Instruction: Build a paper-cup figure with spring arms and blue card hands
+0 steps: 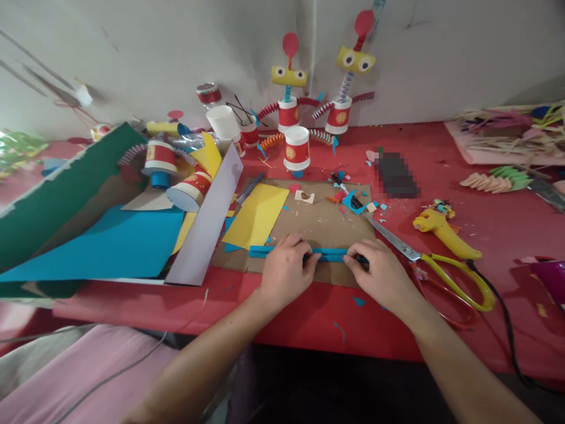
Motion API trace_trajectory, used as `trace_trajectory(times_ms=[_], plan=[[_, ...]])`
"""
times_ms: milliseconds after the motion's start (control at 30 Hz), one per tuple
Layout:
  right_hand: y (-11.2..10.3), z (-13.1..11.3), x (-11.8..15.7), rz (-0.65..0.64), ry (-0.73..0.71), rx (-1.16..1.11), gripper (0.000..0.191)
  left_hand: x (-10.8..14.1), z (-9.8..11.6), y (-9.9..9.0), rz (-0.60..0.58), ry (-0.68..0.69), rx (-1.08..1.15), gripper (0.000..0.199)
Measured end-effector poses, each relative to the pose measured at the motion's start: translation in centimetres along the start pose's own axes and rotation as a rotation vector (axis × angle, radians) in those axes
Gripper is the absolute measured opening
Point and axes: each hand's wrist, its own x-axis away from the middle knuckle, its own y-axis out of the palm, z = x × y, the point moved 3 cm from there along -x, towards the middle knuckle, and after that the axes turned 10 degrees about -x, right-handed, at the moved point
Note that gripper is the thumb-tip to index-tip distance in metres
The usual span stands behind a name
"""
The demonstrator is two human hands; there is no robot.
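A narrow folded strip of blue paper (331, 254) lies across the front part of a brown cardboard sheet (326, 227). My left hand (289, 268) pinches its middle, thumb and fingers pressed together, and the strip's left end sticks out beyond the hand. At the strip's right end my right hand (379, 271) has closed its thumb and fingers on the paper. A dark, thin object shows partly under the fingers of both hands; I cannot make out what it is. Yellow paper (258, 215) lies just behind and left of my left hand.
Large scissors (435, 268) and a yellow glue gun (448, 232) with a black cable lie at the right. A box (66, 182) with blue paper (101, 244) and cup figures stands left. Behind are more cup figures (296, 150), with paper scraps (353, 200) on the cardboard.
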Motion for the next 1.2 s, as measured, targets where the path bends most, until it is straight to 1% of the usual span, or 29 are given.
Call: trace_trajectory(times_ms=[133,367,533,667,933,1000,1067,1167,1200], plan=[[0.1,0.0,0.1,0.006,-0.002,-0.007,0.013,-0.2,0.0,0.2,-0.009,-0.016,-0.02,0.018],[0.4,-0.2,0.1,0.025,0.012,0.092,0.012,-0.3,-0.2,0.3,0.004,0.012,-0.056,0.016],[-0.2,0.4,0.3,0.069,0.077,-0.01,0.008,-0.2,-0.1,0.3,0.003,0.015,-0.088,0.014],[-0.6,0.4,0.3,0.049,0.088,-0.086,0.009,-0.1,0.1,0.2,-0.016,0.021,-0.123,0.013],[-0.6,0.3,0.6,0.039,0.11,-0.03,0.009,-0.1,0.3,0.2,-0.047,0.051,-0.18,0.01],[-0.7,0.4,0.8,0.043,0.117,-0.026,0.008,0.0,0.4,0.2,-0.051,0.065,-0.186,0.014],[-1.0,0.6,0.9,0.061,0.125,-0.029,0.007,0.0,0.6,0.3,-0.053,0.103,-0.212,0.023],[-1.4,0.7,1.1,0.082,0.104,-0.031,0.007,0.2,0.9,0.5,-0.074,0.224,-0.28,0.045],[-1.5,0.7,1.2,0.086,0.086,-0.029,0.007,0.2,1.0,0.6,-0.085,0.262,-0.304,0.049]])
